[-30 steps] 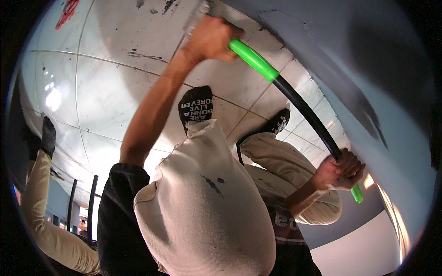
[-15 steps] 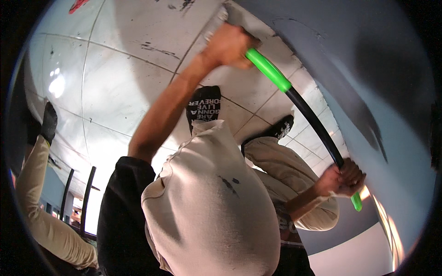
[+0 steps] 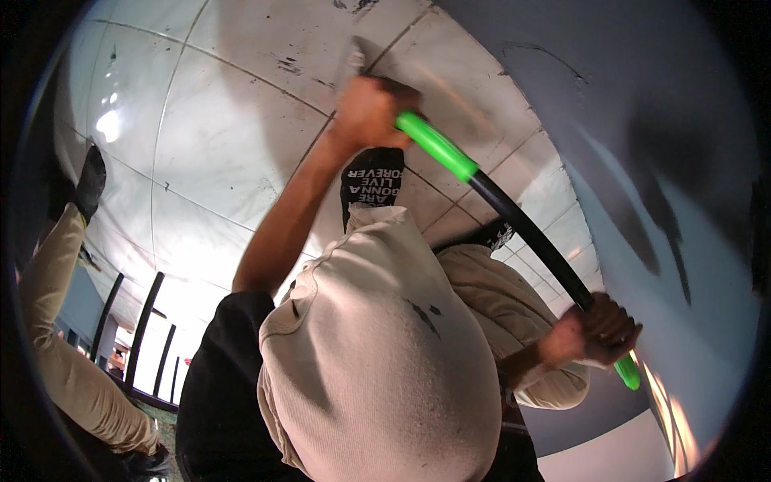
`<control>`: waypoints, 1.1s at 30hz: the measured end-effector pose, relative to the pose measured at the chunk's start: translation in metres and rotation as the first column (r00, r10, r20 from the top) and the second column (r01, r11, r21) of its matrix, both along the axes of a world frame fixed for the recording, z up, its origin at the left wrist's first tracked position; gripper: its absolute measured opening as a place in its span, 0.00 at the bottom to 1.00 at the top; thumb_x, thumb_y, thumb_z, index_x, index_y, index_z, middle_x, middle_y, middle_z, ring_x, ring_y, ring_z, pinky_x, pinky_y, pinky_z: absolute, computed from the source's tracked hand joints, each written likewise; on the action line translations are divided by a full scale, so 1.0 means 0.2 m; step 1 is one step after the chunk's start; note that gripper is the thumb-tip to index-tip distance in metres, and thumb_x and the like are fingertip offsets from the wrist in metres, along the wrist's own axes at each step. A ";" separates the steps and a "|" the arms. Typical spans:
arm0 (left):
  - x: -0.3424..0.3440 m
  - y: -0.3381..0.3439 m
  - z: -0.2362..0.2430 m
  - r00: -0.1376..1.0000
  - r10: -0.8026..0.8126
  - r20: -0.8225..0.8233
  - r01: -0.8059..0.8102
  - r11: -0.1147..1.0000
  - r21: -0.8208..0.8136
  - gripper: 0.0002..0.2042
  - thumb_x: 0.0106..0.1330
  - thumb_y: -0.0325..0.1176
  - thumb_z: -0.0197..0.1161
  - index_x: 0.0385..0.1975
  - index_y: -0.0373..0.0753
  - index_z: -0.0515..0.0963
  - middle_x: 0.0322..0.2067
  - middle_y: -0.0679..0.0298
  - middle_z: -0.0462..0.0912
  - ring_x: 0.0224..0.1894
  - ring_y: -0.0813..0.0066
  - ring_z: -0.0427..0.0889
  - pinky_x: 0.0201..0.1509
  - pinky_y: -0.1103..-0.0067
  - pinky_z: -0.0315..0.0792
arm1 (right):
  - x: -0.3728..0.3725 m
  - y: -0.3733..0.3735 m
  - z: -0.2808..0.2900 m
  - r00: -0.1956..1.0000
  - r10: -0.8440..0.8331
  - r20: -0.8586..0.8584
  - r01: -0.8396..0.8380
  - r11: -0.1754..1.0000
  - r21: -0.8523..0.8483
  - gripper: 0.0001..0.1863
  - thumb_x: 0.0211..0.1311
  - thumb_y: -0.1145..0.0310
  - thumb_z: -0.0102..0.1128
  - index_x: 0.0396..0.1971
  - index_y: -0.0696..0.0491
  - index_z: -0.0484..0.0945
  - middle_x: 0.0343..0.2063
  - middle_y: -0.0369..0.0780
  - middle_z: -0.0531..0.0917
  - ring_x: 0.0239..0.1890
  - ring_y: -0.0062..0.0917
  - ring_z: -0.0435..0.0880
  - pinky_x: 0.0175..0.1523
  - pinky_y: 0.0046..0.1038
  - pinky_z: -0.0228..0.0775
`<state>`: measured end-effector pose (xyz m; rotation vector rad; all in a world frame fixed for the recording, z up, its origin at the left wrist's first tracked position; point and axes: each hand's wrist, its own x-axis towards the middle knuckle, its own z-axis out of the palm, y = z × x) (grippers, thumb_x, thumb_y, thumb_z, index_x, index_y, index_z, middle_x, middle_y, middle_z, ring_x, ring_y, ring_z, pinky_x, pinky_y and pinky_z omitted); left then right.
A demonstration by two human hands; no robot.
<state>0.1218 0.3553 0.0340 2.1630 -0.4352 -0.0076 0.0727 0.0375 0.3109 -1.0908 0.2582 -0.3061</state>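
Note:
A long-handled scraper (image 3: 534,233) with a black shaft and bright green grips slants across the view in front of me. My left hand (image 3: 373,112) is closed around it near its far end, just above the upper green grip. Beyond that hand a grey, blade-like head (image 3: 354,55) points to the tiles; it is blurred, and I cannot tell whether it touches them. My right hand (image 3: 598,329) is wrapped around the near end by the wall, with a green tip (image 3: 628,372) sticking out below the fist.
Pale floor tiles (image 3: 249,136) with dark smudges spread ahead, meeting a blue-grey wall (image 3: 642,161) on the right. My feet in black socks (image 3: 373,181) stand below the scraper, beside my bent knee in beige trousers (image 3: 377,345). Another person's leg (image 3: 64,345) and dark bars (image 3: 144,329) show at left.
My left hand and the scraper's head have moved left and nearer to me, away from the wall's foot. The right hand has dropped slightly and still grips the near end.

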 end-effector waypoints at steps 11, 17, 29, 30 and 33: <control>-0.03 -0.01 0.06 0.997 0.072 -0.038 -0.077 0.985 -0.155 0.10 0.40 0.37 0.74 0.23 0.46 0.85 0.21 0.66 0.83 0.26 0.65 0.86 0.31 0.71 0.77 | -0.02 0.07 0.16 0.997 -0.069 -0.022 0.060 0.958 -0.280 0.27 0.81 0.62 0.36 0.13 0.41 0.54 0.11 0.28 0.54 0.15 0.19 0.49 0.30 0.27 0.54; 0.00 -0.02 0.08 0.994 0.113 -0.006 -0.110 0.948 -0.297 0.06 0.40 0.36 0.71 0.20 0.48 0.83 0.21 0.68 0.85 0.24 0.63 0.85 0.29 0.72 0.77 | -0.03 0.11 0.25 0.993 0.109 0.042 -0.095 0.963 -0.254 0.25 0.81 0.62 0.38 0.15 0.41 0.56 0.11 0.28 0.55 0.14 0.19 0.49 0.31 0.25 0.56; -0.02 0.13 0.03 0.975 0.172 0.139 -0.125 0.948 -0.291 0.06 0.43 0.37 0.71 0.20 0.47 0.82 0.19 0.66 0.81 0.23 0.61 0.83 0.29 0.70 0.77 | -0.13 0.15 0.25 0.996 -0.086 0.027 0.077 0.662 -0.745 0.25 0.80 0.56 0.36 0.17 0.43 0.62 0.13 0.28 0.60 0.17 0.16 0.59 0.31 0.29 0.59; 0.03 0.21 0.04 0.980 0.154 0.127 -0.118 0.960 -0.255 0.06 0.44 0.37 0.72 0.19 0.47 0.81 0.18 0.65 0.81 0.23 0.61 0.82 0.29 0.70 0.77 | -0.14 0.24 0.22 0.990 -0.132 0.050 0.112 0.517 -0.848 0.24 0.80 0.58 0.37 0.17 0.42 0.61 0.13 0.28 0.59 0.17 0.17 0.57 0.31 0.28 0.58; 0.04 0.34 0.02 0.970 0.242 0.018 -0.240 0.967 -0.087 0.08 0.43 0.37 0.71 0.18 0.46 0.79 0.18 0.61 0.79 0.23 0.58 0.82 0.28 0.68 0.75 | -0.07 0.40 0.16 0.993 -0.110 0.037 0.075 0.365 -0.928 0.23 0.79 0.62 0.39 0.17 0.42 0.59 0.13 0.28 0.57 0.17 0.18 0.54 0.34 0.27 0.58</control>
